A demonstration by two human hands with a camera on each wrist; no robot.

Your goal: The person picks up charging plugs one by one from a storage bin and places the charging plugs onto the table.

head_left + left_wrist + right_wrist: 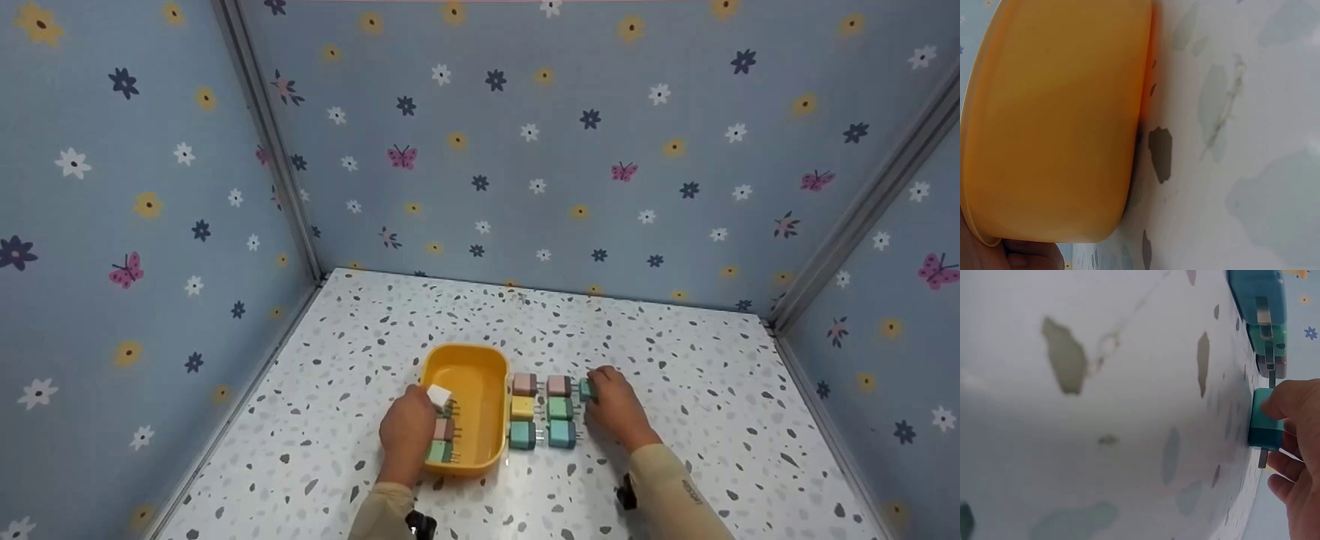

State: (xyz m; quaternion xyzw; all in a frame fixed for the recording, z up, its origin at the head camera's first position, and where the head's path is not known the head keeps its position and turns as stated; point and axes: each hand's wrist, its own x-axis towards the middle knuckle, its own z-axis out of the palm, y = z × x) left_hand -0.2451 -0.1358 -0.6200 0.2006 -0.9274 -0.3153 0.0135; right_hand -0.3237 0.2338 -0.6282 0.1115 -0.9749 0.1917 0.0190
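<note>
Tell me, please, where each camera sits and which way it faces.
Head: on the head, facing forward and down at tray and plugs; left hand, right hand, sleeves show.
Left wrist: on that wrist, facing the tray's outer wall; part of the left hand shows.
Right wrist: on that wrist, facing table and plugs; right hand shows.
Head and left wrist share tray and left hand.

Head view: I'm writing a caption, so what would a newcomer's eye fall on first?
Probably the bright yellow tray, low in the middle on the speckled tabletop. Next, the colourful plug adapters lined up right of it, where the right hand holds a teal plug adapter at the far row's end. Flower-and-butterfly walls rise behind and on both sides.
</note>
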